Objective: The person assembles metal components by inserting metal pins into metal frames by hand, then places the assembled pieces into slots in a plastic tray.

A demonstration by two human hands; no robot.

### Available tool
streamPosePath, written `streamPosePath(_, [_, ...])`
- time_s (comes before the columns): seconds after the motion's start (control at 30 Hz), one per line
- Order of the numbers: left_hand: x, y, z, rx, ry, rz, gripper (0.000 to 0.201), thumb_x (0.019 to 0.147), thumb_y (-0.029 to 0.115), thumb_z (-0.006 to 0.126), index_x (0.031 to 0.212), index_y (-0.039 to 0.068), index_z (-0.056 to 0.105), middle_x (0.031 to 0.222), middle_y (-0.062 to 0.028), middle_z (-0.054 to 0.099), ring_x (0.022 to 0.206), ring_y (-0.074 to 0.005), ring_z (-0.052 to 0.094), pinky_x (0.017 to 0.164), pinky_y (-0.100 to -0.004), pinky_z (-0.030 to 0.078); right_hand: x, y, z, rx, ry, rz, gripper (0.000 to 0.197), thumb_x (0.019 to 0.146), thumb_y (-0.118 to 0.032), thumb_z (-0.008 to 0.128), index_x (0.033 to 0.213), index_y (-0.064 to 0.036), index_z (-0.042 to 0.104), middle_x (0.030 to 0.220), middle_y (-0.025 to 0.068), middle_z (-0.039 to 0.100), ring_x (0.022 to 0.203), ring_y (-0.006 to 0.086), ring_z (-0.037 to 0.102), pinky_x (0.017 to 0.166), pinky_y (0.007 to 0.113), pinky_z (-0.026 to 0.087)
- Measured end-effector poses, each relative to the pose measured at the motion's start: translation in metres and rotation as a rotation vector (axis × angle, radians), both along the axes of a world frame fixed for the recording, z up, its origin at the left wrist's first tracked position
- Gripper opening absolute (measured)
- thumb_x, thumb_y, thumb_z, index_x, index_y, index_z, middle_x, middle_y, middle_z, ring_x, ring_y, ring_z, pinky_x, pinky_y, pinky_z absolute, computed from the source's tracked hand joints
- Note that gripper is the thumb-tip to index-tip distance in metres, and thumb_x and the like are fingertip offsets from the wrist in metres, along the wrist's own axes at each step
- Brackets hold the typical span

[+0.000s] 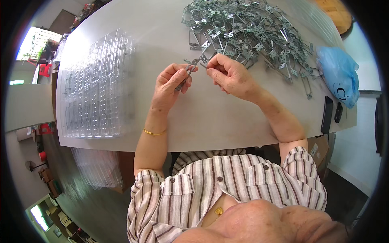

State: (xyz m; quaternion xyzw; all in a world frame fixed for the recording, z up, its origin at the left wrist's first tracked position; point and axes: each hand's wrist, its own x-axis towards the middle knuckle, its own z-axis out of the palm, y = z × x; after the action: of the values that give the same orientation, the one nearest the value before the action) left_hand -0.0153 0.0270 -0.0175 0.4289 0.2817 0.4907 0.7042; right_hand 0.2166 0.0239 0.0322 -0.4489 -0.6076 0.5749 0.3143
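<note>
Clear trays (97,89) lie well left of the grip. The left hand (170,82) pinches a thin metal clip (191,70) between thumb and fingers. The clip's long way slants: one end points down and left by the palm, the other up and right. The right hand (233,77) bends its fingers near that top end; I cannot tell what it grips. Farther up and right sits a clip heap (243,32), then a blue bag (338,73).

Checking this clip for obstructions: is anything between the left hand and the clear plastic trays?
Nothing visible: only bare tabletop lies between the left hand, holding a metal piece, and the clear plastic trays to its left.
</note>
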Motion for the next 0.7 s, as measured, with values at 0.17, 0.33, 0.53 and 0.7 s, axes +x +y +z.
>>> streamPosePath(0.17, [0.004, -0.003, 0.000, 0.009, 0.072, -0.031, 0.018, 0.103, 0.019, 0.058, 0.103, 0.002, 0.064, 0.111, -0.0147, 0.068, 0.068, -0.0082, 0.052, 0.057, -0.0213, 0.041, 0.001, -0.002, 0.002, -0.060, -0.002, -0.011, 0.014, 0.101, -0.017, 0.058, 0.102, -0.0034, 0.059, 0.074, -0.0005, 0.061, 0.062, 0.0053, 0.053, 0.053, 0.022, 0.043])
streamPosePath(0.33, [0.006, -0.002, 0.003, 0.040, 0.135, -0.053, 0.017, 0.101, 0.019, 0.061, 0.101, 0.002, 0.065, 0.100, -0.0088, 0.067, 0.069, -0.0070, 0.052, 0.059, -0.0211, 0.041, 0.000, -0.001, 0.000, -0.068, 0.017, 0.004, 0.014, 0.103, -0.017, 0.058, 0.107, -0.0039, 0.058, 0.073, 0.0002, 0.060, 0.053, 0.0043, 0.051, 0.046, 0.021, 0.041])
streamPosePath(0.53, [0.007, -0.004, 0.011, 0.021, 0.247, -0.037, 0.019, 0.098, 0.019, 0.066, 0.102, 0.000, 0.066, 0.084, -0.0022, 0.063, 0.067, -0.0060, 0.050, 0.060, -0.0208, 0.041, -0.003, 0.001, 0.004, -0.135, 0.037, -0.020, 0.014, 0.103, -0.017, 0.056, 0.105, -0.0024, 0.058, 0.073, 0.0015, 0.063, 0.054, 0.0056, 0.055, 0.047, 0.021, 0.044])
streamPosePath(0.7, [0.004, -0.002, 0.007, 0.059, 0.252, -0.031, 0.019, 0.101, 0.020, 0.062, 0.098, 0.001, 0.065, 0.094, -0.0066, 0.068, 0.071, -0.0074, 0.055, 0.059, -0.0222, 0.043, 0.010, 0.005, 0.001, 0.124, -0.167, 0.009, 0.015, 0.096, -0.016, 0.063, 0.093, -0.0020, 0.061, 0.078, 0.0074, 0.066, 0.064, 0.0151, 0.063, 0.057, 0.030, 0.049])
